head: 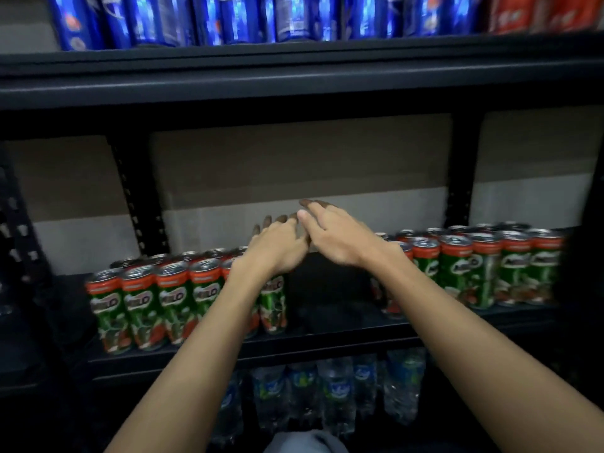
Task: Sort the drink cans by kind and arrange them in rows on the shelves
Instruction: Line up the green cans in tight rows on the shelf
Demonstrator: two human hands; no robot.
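A: What do the cans on the middle shelf [327, 344] look like?

B: Slim and green, each with a red band under a silver lid and a Milo logo on the front. The picture is blurred, so finer print is unreadable.

A: How many?

B: Two groups with a bare gap between them. The left group of Milo cans [157, 302] shows four plain fronts plus one more partly behind the left forearm, with a second row of lids behind. The right group of Milo cans [483, 273] shows about five fronts, one partly behind the right forearm, and more lids behind; I cannot count the back rows exactly.

A: And the hands?

B: Both reach over the gap. The left hand [277, 246] has loose, spread fingers holding nothing, and the right hand [333, 233] lies flat with straight fingers, just beside the left.

A: The other shelves?

B: The top shelf [294, 57] carries blue cans [228, 18] in a row, with red cans [542, 11] at the right end. Below, clear water bottles [336, 390] stand packed together.
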